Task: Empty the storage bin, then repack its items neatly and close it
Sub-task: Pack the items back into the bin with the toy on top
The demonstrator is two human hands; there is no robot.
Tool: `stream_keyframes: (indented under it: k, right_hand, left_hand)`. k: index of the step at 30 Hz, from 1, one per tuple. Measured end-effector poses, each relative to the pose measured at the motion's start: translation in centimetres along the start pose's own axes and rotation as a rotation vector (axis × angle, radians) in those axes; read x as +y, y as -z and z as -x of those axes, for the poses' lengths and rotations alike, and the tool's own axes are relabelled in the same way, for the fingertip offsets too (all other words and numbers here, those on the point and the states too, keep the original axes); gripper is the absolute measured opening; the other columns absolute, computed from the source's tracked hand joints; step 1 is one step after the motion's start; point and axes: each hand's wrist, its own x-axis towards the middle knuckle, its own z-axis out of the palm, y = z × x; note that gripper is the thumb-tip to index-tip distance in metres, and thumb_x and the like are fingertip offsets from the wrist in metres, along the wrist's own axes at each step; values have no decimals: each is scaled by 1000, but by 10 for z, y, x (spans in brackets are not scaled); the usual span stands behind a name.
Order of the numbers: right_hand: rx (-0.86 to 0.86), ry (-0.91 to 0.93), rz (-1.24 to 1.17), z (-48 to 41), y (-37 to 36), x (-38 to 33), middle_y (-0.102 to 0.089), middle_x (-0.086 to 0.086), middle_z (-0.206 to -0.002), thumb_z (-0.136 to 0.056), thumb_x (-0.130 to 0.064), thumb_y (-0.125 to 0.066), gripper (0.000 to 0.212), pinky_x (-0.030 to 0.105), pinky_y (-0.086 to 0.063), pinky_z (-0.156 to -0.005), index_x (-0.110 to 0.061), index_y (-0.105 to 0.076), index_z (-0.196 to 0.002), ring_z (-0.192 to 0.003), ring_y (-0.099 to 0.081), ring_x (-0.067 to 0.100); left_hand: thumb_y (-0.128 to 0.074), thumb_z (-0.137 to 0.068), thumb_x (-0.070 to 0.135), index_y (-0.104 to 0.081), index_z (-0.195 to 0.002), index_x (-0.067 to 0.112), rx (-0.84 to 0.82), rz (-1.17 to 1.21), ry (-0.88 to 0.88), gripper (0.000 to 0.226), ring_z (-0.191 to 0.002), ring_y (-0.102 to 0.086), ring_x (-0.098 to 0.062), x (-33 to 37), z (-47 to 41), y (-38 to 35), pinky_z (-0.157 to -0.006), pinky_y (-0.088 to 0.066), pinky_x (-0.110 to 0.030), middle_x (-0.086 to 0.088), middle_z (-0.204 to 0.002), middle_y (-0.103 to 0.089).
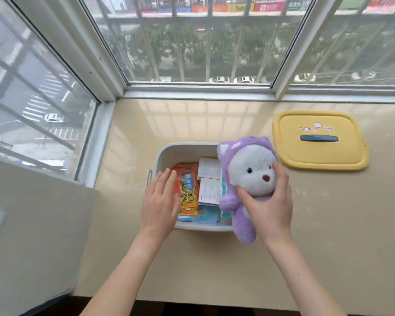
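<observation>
Head view, looking down at beige glossy desk [214, 258] under a barred window [203, 42].

- White rectangular plastic storage bin [169, 149] sits at centre of desk, open, still holding items.
- Bin contents: orange printed packet [188, 190] on the left; white folded paper leaflets [209, 179] in the middle; blue booklets [205, 215] under them at the near side.
- Yellow rounded-square lid with dark blue handle slot [319, 153] lies flat on the desk, right of the bin and apart from it.
- Purple-and-white plush bear with hood [251, 169] is over the bin's right edge, face up toward camera, legs hanging past the near rim.
- Right hand [269, 206]: grasping the bear, thumb under its chin, fingers around the side of its head.
- Left hand [160, 201]: released, fingers straight and together, palm down over the bin's left rim beside the orange packet. Contact with packet: cannot tell.
</observation>
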Motion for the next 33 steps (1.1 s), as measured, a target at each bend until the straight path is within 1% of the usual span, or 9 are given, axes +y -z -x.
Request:
stream_keyframes:
  k: [3,6,9,12,14,18,24,27,33]
  right_hand:
    - [-8,16,16,13,-47,-18,-53,-6,-127,-55,-59,-73,92,48,-44,-99,-39,-36,-137,-119,-52,19]
    - [-49,-12,-24,20,-88,-24,-52,-8,-125,-57,-59,-75,90,49,-42,-100,-45,-33,-136,-116,-51,17]
    - [-77,-34,-8,26,-119,-21,-49,-6,-123,-59,-57,-78,91,49,-42,-99,-49,-29,-136,-114,-51,19]
    - [-98,-10,61,33,-143,-14,-48,-2,-128,-59,-66,-71,92,49,-43,-99,-47,-28,-137,-114,-51,23]
    - [-109,-19,107,35,-154,-9,-48,-3,-128,-58,-70,-66,89,48,-44,-97,-47,-29,-137,-113,-52,25]
    - [-141,-22,206,31,-168,-4,-47,-2,-112,-64,-62,-71,82,47,-46,-94,-44,-35,-135,-106,-54,27]
    - [-165,-41,149,24,-187,-2,-49,2,-116,-67,-58,-73,77,40,-45,-95,-40,-39,-133,-107,-54,27]
    - [-163,-20,169,23,-198,4,-48,6,-116,-66,-55,-76,78,42,-46,-94,-38,-38,-131,-106,-54,30]
    - [-174,-37,202,23,-210,16,-48,9,-110,-65,-53,-79,78,47,-47,-92,-35,-36,-127,-101,-54,33]
  left_hand:
    - [-45,-90,19,-48,-138,0,13,-14,32,52,-129,-48,-37,-32,-2,2,-106,-39,-49,-20,-139,-51]
    - [-38,-93,25,-48,-139,-1,14,25,60,54,-130,-47,-36,-56,-6,-10,-106,-37,-46,-20,-142,-49]
    - [-38,-93,24,-44,-140,-3,-7,44,-7,54,-132,-43,-33,-72,-8,-27,-107,-33,-42,-20,-143,-47]
    - [-36,-93,22,-44,-139,-3,-9,71,-65,53,-132,-39,-30,-84,-7,-40,-108,-31,-41,-20,-143,-48]
    - [-37,-93,23,-46,-139,-2,-3,121,-56,53,-133,-39,-29,-88,-4,-44,-110,-30,-39,-19,-144,-48]
    - [-39,-94,30,-44,-143,3,-10,194,-39,56,-137,-37,-27,-95,3,-44,-115,-24,-33,-15,-148,-44]
    - [-41,-93,34,-40,-147,10,-55,260,-18,59,-139,-36,-21,-106,10,-46,-116,-23,-30,-6,-151,-40]
    - [-42,-93,34,-38,-148,12,-62,342,0,59,-141,-34,-17,-107,10,-47,-116,-24,-28,-2,-153,-37]
    - [-42,-93,34,-37,-148,11,-39,386,19,60,-144,-29,-20,-108,9,-52,-116,-24,-29,-9,-155,-32]
